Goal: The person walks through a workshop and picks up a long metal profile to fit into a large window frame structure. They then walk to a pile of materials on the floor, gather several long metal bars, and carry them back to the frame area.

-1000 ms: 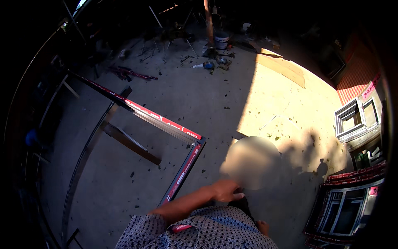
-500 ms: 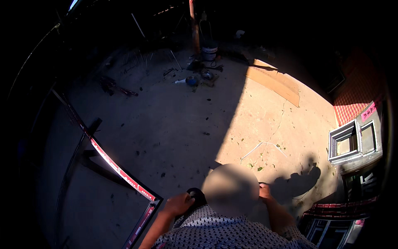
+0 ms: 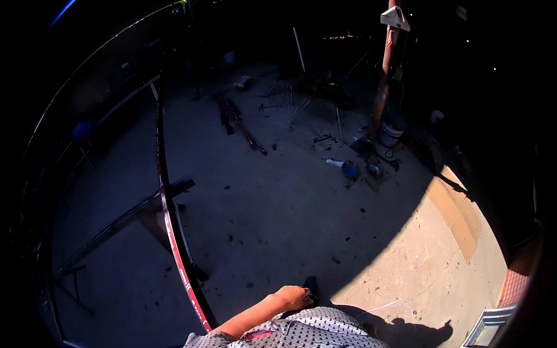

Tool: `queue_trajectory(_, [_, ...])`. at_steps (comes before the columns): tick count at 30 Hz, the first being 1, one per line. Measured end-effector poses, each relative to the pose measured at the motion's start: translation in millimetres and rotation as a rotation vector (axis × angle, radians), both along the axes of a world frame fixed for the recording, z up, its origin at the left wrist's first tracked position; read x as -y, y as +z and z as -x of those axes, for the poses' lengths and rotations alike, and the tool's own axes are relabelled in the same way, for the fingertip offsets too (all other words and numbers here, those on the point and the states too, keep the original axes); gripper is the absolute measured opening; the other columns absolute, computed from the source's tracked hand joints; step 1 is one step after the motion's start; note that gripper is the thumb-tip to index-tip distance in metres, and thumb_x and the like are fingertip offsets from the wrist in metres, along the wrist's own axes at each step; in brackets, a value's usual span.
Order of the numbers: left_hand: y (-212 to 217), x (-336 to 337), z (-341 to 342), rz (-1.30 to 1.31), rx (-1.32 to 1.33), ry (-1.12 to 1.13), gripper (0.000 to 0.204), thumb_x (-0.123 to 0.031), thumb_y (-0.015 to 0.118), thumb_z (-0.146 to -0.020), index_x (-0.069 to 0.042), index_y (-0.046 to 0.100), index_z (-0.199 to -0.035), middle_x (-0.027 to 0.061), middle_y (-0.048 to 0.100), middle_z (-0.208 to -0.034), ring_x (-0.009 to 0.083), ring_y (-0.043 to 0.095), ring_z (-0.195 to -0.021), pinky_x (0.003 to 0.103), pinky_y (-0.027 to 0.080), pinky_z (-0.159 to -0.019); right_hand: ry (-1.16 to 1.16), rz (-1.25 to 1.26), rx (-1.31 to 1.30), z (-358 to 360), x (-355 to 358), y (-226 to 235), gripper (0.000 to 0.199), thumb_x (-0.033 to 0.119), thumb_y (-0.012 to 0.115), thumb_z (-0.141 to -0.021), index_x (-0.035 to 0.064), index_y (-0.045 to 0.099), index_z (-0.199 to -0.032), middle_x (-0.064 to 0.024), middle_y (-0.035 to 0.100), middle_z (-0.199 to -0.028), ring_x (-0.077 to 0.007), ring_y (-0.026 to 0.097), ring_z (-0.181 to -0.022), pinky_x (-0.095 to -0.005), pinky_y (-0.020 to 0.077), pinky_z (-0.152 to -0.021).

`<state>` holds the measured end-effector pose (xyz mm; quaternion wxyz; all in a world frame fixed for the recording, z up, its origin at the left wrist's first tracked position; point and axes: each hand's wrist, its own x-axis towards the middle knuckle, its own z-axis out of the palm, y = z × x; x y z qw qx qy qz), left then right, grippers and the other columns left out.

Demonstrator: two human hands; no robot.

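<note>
While left hand (image 3: 295, 297) grips dark object (image 3: 311, 285), red-striped bar (image 3: 174, 243) lies leftward

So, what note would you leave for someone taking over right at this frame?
Left hand: closed in a fist on a small dark object, held near the chest.
Right hand: out of view.
The long red-and-black frame bar lies across a dark rail on the concrete floor, to the left of the left hand and apart from it.
White bucket and scattered tools sit far off by the red post.
Done: the dark object is in hand.
Left: the bar is untouched.
</note>
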<state>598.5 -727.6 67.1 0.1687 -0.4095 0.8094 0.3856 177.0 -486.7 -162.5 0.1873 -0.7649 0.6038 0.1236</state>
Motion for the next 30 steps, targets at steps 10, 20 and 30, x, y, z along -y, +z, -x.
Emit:
queue_trajectory(10, [68,246,2,0.222,-0.222,0.324,0.039,-0.042,0.061,-0.103,-0.003,0.060,-0.103,0.0187,0.070,-0.100,0.0406,0.069,-0.097,0.049,0.056,-0.084,-0.656,-0.321,0.552,26,253,25,0.018,0.014,0.066,-0.097,0.0039,0.071,-0.083,-0.0064,0.070,-0.073,-0.0175,0.066,-0.063,-0.0357,0.0530,-0.053])
queue_trajectory(20, [-74,331,-97,-0.238,0.056,0.923,0.045,-0.044,0.069,-0.098,-0.002,0.073,-0.111,0.0204,0.077,-0.098,0.0384,0.073,-0.093,0.044,0.056,-0.085,-1.083,-0.322,0.838,-26,609,33,0.013,0.013,0.066,-0.099,0.0034,0.074,-0.095,-0.0071,0.072,-0.077,-0.0148,0.068,-0.068,-0.0295,0.0554,-0.063])
queue_trajectory(30, [-91,398,-139,-0.374,-0.493,2.140,0.024,-0.025,0.063,-0.103,-0.005,0.065,-0.090,0.0064,0.068,-0.072,0.0163,0.061,-0.057,0.031,0.050,-0.054,-0.862,-0.437,0.832,-106,960,125,0.014,0.017,0.065,-0.101,0.0060,0.072,-0.096,-0.0048,0.070,-0.083,-0.0142,0.066,-0.069,-0.0299,0.0551,-0.061])
